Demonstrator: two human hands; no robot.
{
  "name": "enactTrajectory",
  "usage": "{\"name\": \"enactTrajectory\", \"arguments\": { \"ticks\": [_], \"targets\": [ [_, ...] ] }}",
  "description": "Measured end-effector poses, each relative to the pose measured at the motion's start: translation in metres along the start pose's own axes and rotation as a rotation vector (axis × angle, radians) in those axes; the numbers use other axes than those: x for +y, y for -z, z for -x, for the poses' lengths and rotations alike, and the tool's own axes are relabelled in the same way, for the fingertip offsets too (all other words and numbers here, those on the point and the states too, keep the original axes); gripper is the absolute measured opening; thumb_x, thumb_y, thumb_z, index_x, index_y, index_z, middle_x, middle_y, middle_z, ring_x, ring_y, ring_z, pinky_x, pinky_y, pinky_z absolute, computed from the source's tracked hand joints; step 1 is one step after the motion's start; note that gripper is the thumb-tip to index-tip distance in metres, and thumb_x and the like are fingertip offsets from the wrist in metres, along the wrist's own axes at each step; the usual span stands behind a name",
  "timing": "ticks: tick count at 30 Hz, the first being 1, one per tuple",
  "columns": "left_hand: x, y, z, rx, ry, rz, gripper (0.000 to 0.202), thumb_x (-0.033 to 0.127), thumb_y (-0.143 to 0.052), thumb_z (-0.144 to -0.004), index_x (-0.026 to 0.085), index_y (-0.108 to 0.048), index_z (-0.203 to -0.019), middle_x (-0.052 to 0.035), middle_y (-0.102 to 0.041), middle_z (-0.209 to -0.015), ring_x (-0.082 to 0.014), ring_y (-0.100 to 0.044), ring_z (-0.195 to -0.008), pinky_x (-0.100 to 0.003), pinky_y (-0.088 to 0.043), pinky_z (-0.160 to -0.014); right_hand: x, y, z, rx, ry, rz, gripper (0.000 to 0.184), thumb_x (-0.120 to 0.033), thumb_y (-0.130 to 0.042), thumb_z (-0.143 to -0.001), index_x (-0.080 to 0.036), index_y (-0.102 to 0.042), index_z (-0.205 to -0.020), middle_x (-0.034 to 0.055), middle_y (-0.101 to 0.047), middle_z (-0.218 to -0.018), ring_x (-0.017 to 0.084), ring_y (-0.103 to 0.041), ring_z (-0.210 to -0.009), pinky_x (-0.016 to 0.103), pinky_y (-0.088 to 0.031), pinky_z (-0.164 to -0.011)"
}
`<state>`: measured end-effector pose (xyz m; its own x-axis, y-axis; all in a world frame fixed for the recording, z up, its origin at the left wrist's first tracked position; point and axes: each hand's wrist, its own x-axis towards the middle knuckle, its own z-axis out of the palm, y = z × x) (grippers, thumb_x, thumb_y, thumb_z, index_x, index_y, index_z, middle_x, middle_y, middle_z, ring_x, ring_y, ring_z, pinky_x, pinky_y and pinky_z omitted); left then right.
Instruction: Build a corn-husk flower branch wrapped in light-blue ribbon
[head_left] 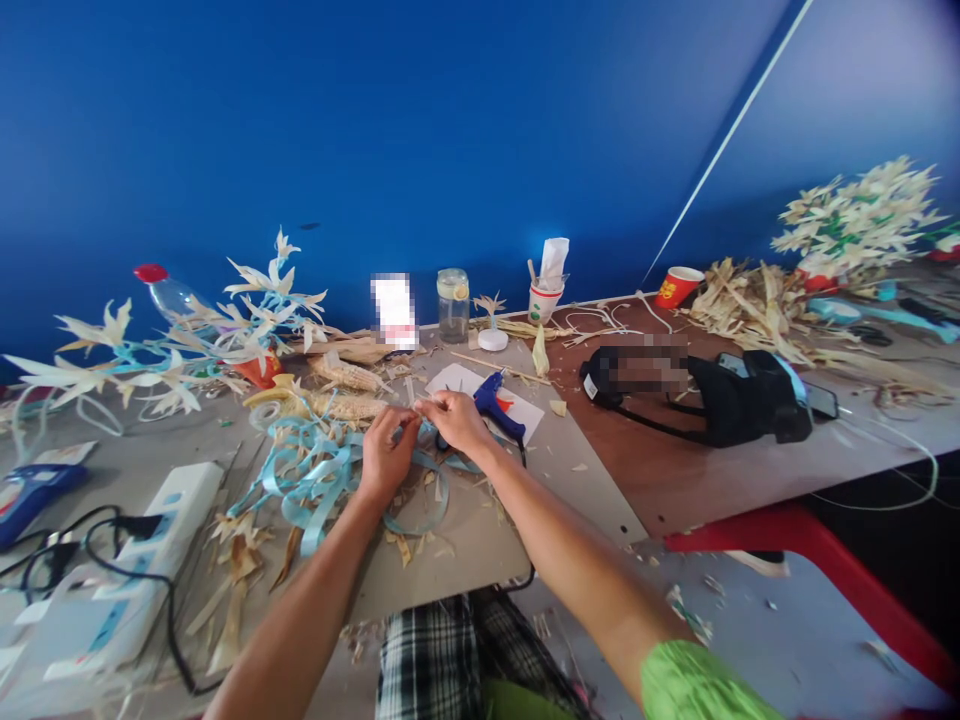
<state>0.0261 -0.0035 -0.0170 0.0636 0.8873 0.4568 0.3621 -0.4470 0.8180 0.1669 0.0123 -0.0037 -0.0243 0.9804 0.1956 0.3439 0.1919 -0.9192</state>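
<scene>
My left hand [388, 448] and my right hand [456, 420] meet over the table, fingertips pinched close together. Something small and pale sits between the fingertips, too small to name. Loops of light blue ribbon [315, 480] lie beside and under my left hand. Just right of my right hand, a blue glue gun [499, 405] rests on a white sheet [531, 418]. Behind my left hand are dried corn cobs [349, 374] and a roll of clear tape [263, 415].
Husk flowers on blue stems [262, 320] stand at the left, near a white power strip [161, 540] with black cords. Along the wall are a glass jar [453, 310] and paper cups [544, 300]. A black headset [720, 395] and husk pile [739, 305] lie right.
</scene>
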Motion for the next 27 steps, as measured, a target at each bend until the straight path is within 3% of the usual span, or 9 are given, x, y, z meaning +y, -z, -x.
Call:
{"name": "enactTrajectory", "arguments": {
  "ticks": [6, 13, 16, 20, 24, 27],
  "targets": [
    [0.005, 0.002, 0.000, 0.001, -0.052, -0.030, 0.009, 0.026, -0.058, -0.077, 0.022, -0.063, -0.071, -0.0026, -0.060, -0.074, -0.0170, -0.053, -0.074, -0.028, -0.040, -0.075, 0.003, 0.000, -0.001, -0.019, -0.009, -0.038, 0.051, -0.061, -0.047, -0.076, -0.019, -0.042, -0.048, -0.0040, -0.038, -0.044, 0.010, -0.038, -0.050, 0.024, -0.030, -0.054],
    [-0.007, -0.001, 0.000, 0.076, 0.061, 0.035, 0.010, 0.029, -0.059, -0.077, 0.020, -0.062, -0.074, 0.0002, -0.055, -0.070, -0.0140, -0.049, -0.068, -0.025, -0.038, -0.067, 0.007, 0.006, -0.006, 0.149, -0.071, -0.209, 0.037, -0.050, -0.049, -0.076, -0.018, -0.050, -0.057, -0.0037, -0.042, -0.050, 0.011, -0.038, -0.053, 0.023, -0.031, -0.054],
    [-0.007, -0.003, 0.000, 0.089, 0.149, 0.127, 0.012, 0.031, -0.062, -0.074, 0.019, -0.061, -0.073, 0.0013, -0.053, -0.067, -0.0128, -0.048, -0.065, -0.024, -0.038, -0.064, 0.006, 0.007, -0.006, 0.104, -0.093, -0.322, 0.030, -0.046, -0.054, -0.072, -0.016, -0.058, -0.070, -0.0041, -0.044, -0.055, 0.010, -0.037, -0.054, 0.023, -0.030, -0.053],
    [-0.003, -0.004, 0.000, 0.074, 0.240, 0.244, 0.015, 0.034, -0.062, -0.074, 0.019, -0.059, -0.074, 0.0022, -0.053, -0.066, -0.0115, -0.048, -0.061, -0.023, -0.038, -0.060, 0.001, 0.004, -0.002, -0.051, -0.121, -0.433, 0.031, -0.041, -0.057, -0.070, -0.016, -0.064, -0.088, -0.0054, -0.041, -0.056, 0.009, -0.034, -0.052, 0.022, -0.029, -0.051],
    [0.002, -0.005, 0.000, 0.067, 0.269, 0.272, 0.017, 0.034, -0.063, -0.074, 0.018, -0.059, -0.076, 0.0026, -0.054, -0.066, -0.0109, -0.048, -0.061, -0.023, -0.039, -0.060, -0.003, 0.002, 0.001, -0.161, -0.111, -0.471, 0.031, -0.037, -0.058, -0.070, -0.016, -0.065, -0.092, -0.0062, -0.041, -0.055, 0.009, -0.035, -0.052, 0.022, -0.029, -0.052],
    [0.003, -0.005, 0.001, 0.073, 0.288, 0.277, 0.017, 0.034, -0.063, -0.074, 0.018, -0.058, -0.076, 0.0031, -0.053, -0.065, -0.0103, -0.047, -0.060, -0.022, -0.038, -0.059, -0.005, 0.003, 0.001, -0.133, -0.108, -0.456, 0.030, -0.039, -0.057, -0.072, -0.015, -0.065, -0.088, -0.0057, -0.042, -0.056, 0.009, -0.037, -0.054, 0.022, -0.030, -0.053]
  ]
}}
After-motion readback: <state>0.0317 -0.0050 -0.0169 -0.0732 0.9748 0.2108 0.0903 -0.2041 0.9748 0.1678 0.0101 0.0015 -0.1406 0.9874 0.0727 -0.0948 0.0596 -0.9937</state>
